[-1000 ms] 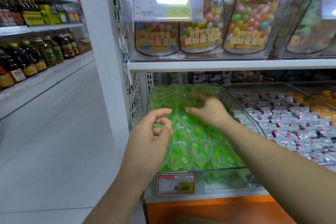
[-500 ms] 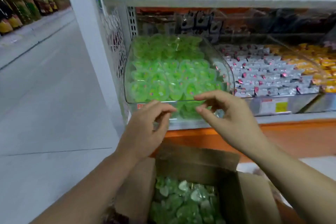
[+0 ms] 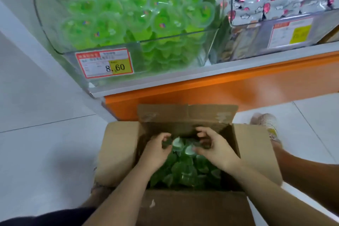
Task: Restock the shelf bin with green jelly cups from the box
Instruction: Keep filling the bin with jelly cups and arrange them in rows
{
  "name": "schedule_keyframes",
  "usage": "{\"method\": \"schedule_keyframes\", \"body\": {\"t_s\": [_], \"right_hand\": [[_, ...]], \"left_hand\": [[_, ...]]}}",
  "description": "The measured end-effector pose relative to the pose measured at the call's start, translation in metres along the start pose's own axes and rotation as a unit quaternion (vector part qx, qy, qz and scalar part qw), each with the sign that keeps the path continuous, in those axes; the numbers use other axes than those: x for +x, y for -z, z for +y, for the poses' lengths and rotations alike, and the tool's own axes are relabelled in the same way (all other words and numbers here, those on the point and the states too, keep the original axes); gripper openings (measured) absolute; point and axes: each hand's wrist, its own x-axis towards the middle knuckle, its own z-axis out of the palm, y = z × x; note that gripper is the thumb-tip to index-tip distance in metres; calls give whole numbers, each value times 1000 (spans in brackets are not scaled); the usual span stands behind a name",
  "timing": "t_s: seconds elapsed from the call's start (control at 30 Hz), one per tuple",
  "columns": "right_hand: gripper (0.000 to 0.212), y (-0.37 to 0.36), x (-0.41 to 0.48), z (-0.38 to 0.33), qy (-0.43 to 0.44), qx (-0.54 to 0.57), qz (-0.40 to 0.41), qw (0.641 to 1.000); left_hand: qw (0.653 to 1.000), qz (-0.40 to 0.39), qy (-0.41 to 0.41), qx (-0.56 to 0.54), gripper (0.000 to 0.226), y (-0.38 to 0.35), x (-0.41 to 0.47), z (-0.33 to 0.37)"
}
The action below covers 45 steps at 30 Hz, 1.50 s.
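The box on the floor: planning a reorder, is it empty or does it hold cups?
Not empty: the box is open and green jelly cups cover its inside. Pile depth cannot be told.

Shop aisle: floor and shelf foot, viewed from above.
Beyond the fingers: orange base panel, with a pale grey shelf edge running along its top. Left of the fingers: pale tiled floor, thin dark grout lines, one soft shadow patch. Further left and beyond: white shelf upright. Right of the fingers: same tile. Light even, diffuse.
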Motion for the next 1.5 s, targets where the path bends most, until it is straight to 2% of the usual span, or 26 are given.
{"method": "schedule_keyframes", "body": {"t_s": [0.13,0.27,0.37,0.43,0.53,0.7,0.77,0.87,0.97,1.07,1.3,1.5], "right_hand": [[80,-22,12,28,-108,14,-122,987],[102,-36,15,32,-123,-50,-227,965],[105,-41,17,34,-115,-102,-241,958],[109,-46,17,37,-124,-117,-248,954],[107,-47,18,36,-128,-95,-260,952],[102,-54,21,46,-178,42,-249,951],[90,-56,22,52,-208,106,-253,939],[71,-58,26,58,-235,166,-249,925],[64,-59,28,59,-248,201,-242,916],[66,-61,26,57,-254,199,-260,910],[80,-65,23,52,-207,73,-319,922],[58,-74,19,59,-203,78,-321,922]], "left_hand": [[994,-79,66,28,49,-10,5,-25],[988,-113,95,41,65,-13,6,-36],[982,-136,125,31,70,-13,5,-34],[977,-163,137,2,59,-15,5,-37],[972,-190,138,-11,44,-19,2,-46],[968,-202,143,-41,75,-29,2,-60],[967,-202,142,-55,84,-33,2,-64],[968,-197,138,-66,80,-32,0,-63],[970,-177,133,-97,72,-32,1,-63],[970,-151,137,-133,69,-32,3,-63],[952,-254,151,-82,96,-37,-1,-67],[956,-252,140,-51,79,-35,-8,-69]]}}
